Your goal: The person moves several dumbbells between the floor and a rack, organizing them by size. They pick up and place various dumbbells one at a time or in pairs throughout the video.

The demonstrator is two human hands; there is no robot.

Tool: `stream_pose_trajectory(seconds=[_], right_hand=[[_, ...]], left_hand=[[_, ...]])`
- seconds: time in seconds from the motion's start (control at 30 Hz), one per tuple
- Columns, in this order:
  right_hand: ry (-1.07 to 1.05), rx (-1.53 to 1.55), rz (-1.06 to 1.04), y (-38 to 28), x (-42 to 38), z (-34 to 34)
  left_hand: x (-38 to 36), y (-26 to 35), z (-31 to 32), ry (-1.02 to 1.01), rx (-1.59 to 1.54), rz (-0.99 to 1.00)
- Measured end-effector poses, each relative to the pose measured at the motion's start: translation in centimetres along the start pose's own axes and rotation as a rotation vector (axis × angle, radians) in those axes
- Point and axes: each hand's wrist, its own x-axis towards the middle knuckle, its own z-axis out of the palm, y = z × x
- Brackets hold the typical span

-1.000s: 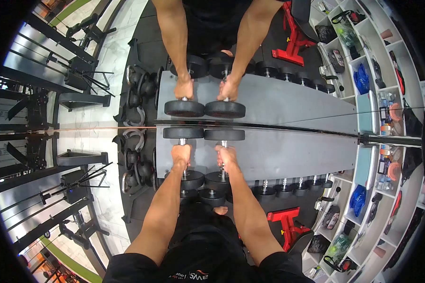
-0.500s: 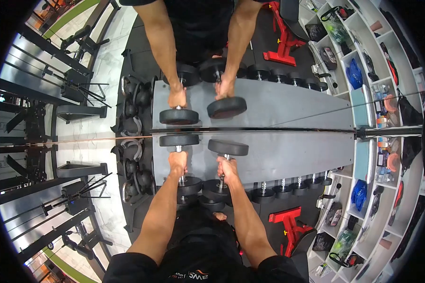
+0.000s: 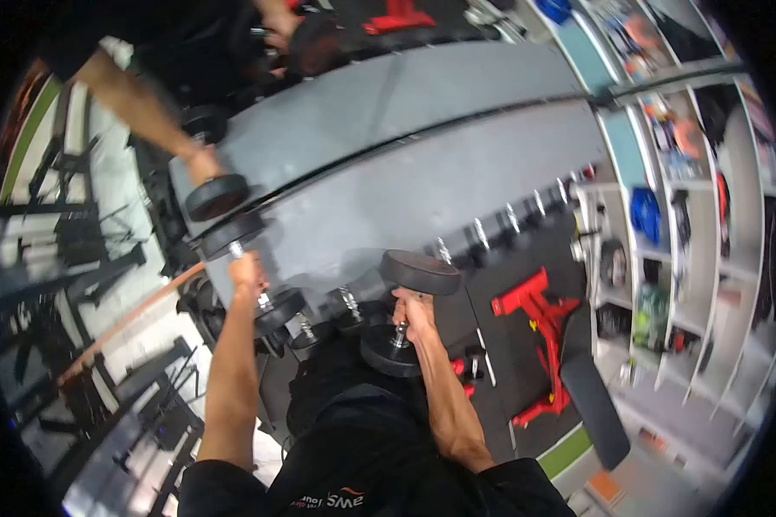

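Observation:
My left hand (image 3: 248, 276) is closed round the chrome handle of a black dumbbell (image 3: 233, 233), whose far head overlaps the left end of the grey rack top (image 3: 388, 189). In my right hand (image 3: 416, 315) a second black dumbbell (image 3: 420, 272) is gripped by its handle, its far head above the front edge of the rack and its near head close to my body. Several dumbbells (image 3: 510, 217) with chrome handles sit along the front of the rack, below the top.
A mirror stands behind the rack top, reflecting my arm (image 3: 138, 103) and the dumbbells. On the right are a red-framed bench (image 3: 556, 379) with a black pad and white shelves (image 3: 694, 284) holding bags and bottles. Dark gym machines (image 3: 86, 233) stand at left.
My view has turned, so the rack slants and more floor shows at right. My hands have moved apart, the right drawn back toward my body. Both still hold their dumbbells.

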Motion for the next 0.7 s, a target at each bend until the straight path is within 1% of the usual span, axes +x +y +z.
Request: stream_pose_trajectory(seconds=[0.03,0.1,0.2,0.3,0.37,0.4,0.47,0.53,0.57,0.7], right_hand=[[-0.005,0.091,0.038,0.7,0.2,-1.8],[0.067,0.17,0.062,0.8,-1.0,-4.7],[0.146,0.253,0.019,1.1,-3.7,-8.9],[0.231,0.436,0.054,2.1,-5.6,-12.9],[0.26,0.541,0.042,3.8,-6.3,-15.9],[0.282,0.598,0.037,4.4,-7.0,-17.2],[0.323,0.723,0.026,5.2,-9.0,-19.3],[0.39,0.782,-0.009,6.4,-10.3,-21.8],[0.436,0.814,-0.014,7.7,-10.8,-23.1],[0.542,0.886,-0.073,10.7,-13.9,-26.1]], left_hand=[[0.3,0.0,-0.4,-0.015,-0.02,-0.002],[1.5,-0.5,-0.9,-0.1,-0.027,0.001],[1.9,-1.1,-1.2,-0.135,0.026,0.028],[2.0,-0.9,-1.2,-0.154,0.05,-0.007],[3.6,-1.6,-2.0,-0.212,0.062,0.034],[4.2,-1.6,-2.5,-0.273,0.064,0.012],[3.2,-1.2,-1.7,-0.258,0.097,0.022],[3.4,-0.7,-1.7,-0.31,0.09,-0.022],[3.2,-0.7,-1.2,-0.282,0.092,-0.034],[3.4,-1.7,-1.3,-0.371,0.239,-0.02]])
